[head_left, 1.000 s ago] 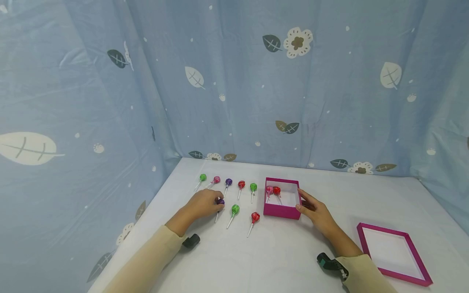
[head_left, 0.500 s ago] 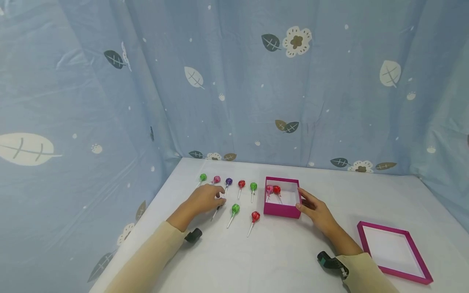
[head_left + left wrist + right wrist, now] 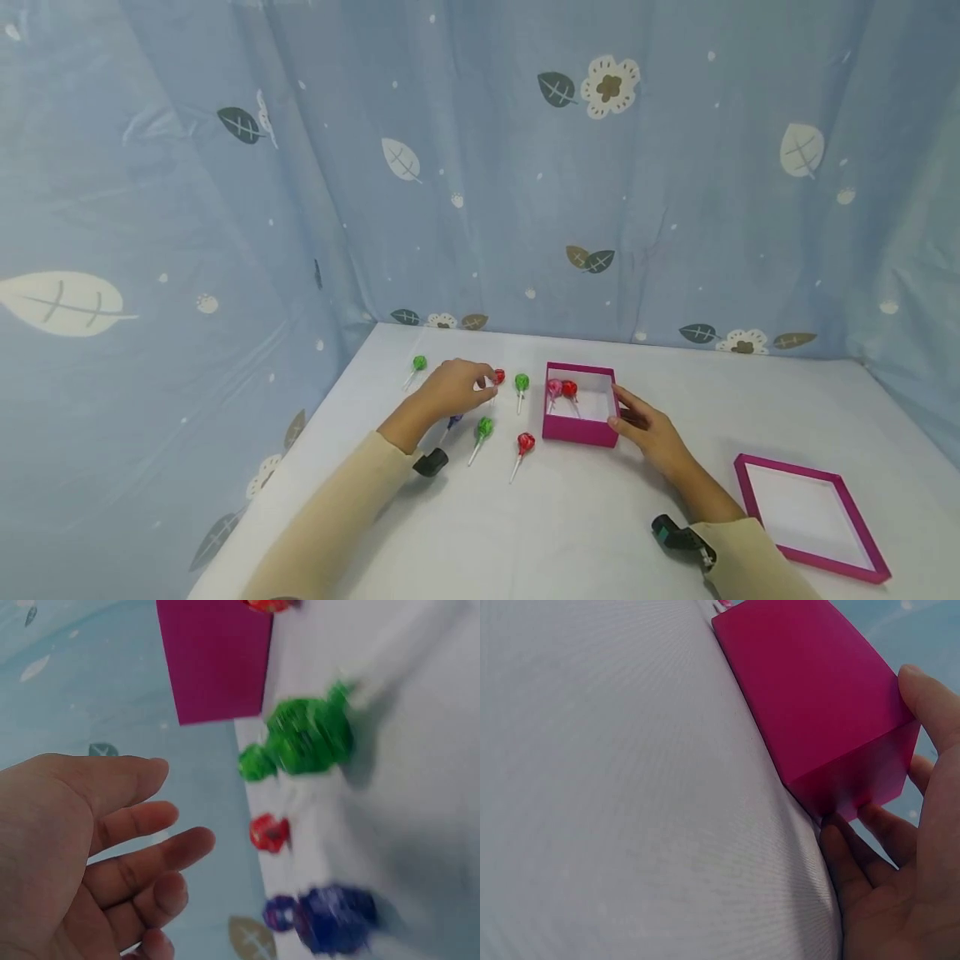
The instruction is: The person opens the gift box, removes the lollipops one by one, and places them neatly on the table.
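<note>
My left hand (image 3: pixel 453 390) hovers over the back row of lollipops, its fingers loosely bent with nothing visibly between them. Close to its fingertips lies a red lollipop (image 3: pixel 499 377). Partly behind the wrist is a purple lollipop (image 3: pixel 454 422); the left wrist view shows it large (image 3: pixel 335 919), near a second purple lollipop (image 3: pixel 280 913). My right hand (image 3: pixel 651 433) holds the right side of an open magenta box (image 3: pixel 578 430), thumb at the front corner and fingers along the side wall (image 3: pixel 855 780). Inside the box lie a pink lollipop (image 3: pixel 554 388) and a red lollipop (image 3: pixel 570 389).
Green lollipops lie at the far left (image 3: pixel 419 363), left of the box (image 3: pixel 521 382) and in the front row (image 3: pixel 485 427). A red lollipop (image 3: pixel 526 442) lies before the box. The box lid (image 3: pixel 836 567) rests at the right. A curtain (image 3: pixel 480 167) hangs behind the table.
My left hand has moved away from the front purple lollipop, which stays on the table, and over to the back row, further right. My right hand keeps its place at the box.
</note>
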`<state>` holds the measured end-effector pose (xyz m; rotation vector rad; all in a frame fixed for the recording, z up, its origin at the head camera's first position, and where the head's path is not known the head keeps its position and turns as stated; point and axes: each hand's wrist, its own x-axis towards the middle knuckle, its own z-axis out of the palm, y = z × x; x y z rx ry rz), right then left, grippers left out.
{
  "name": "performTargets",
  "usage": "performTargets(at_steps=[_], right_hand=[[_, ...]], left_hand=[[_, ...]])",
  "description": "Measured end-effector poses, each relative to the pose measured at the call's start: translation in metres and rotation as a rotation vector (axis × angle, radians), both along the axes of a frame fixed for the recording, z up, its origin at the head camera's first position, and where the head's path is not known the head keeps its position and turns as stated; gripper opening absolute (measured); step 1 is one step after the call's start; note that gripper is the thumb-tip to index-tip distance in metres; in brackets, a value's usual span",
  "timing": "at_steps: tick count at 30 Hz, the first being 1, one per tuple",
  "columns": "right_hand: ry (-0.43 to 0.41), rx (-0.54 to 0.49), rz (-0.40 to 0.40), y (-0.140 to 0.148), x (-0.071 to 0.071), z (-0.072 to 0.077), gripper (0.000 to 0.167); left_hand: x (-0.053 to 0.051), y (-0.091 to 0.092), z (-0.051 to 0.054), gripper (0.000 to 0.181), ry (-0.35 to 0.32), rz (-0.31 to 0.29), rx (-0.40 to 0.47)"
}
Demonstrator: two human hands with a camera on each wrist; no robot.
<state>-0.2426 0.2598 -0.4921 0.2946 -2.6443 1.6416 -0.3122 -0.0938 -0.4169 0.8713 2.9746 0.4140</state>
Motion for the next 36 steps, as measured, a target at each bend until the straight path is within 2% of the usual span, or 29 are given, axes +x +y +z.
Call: performTargets(at_steps=[3, 7, 11, 14, 21, 30, 36], right_hand=[[-0.009, -0.006, 0.003, -0.002, 0.003, 0.003, 0.068], [-0.009, -0.015, 0.006, -0.008, 0.012, 0.017, 0.066], [-0.015, -0.009, 0.013, -0.015, 0.022, 0.032, 0.065], [-0.022, -0.006, 0.011, -0.017, 0.024, 0.035, 0.066], [-0.039, 0.003, -0.017, -0.001, -0.001, 0.002, 0.068], [-0.019, 0.002, -0.011, -0.001, -0.001, 0.0, 0.067], [-0.014, -0.008, -0.004, 0.001, -0.002, -0.003, 0.068]], left_hand=[[-0.001, 0.012, 0.001, 0.032, 0.03, -0.042, 0.003], [-0.003, 0.028, 0.006, 0.031, 0.057, -0.085, 0.017], [-0.004, 0.044, 0.009, 0.032, 0.047, -0.098, 0.012], [-0.005, 0.055, 0.011, 0.033, 0.037, -0.091, 0.009], [-0.012, 0.08, 0.014, 0.034, 0.014, -0.083, 0.034], [-0.01, 0.104, 0.012, 0.035, -0.002, -0.08, 0.068], [-0.013, 0.115, 0.003, 0.034, 0.006, -0.073, 0.068]])
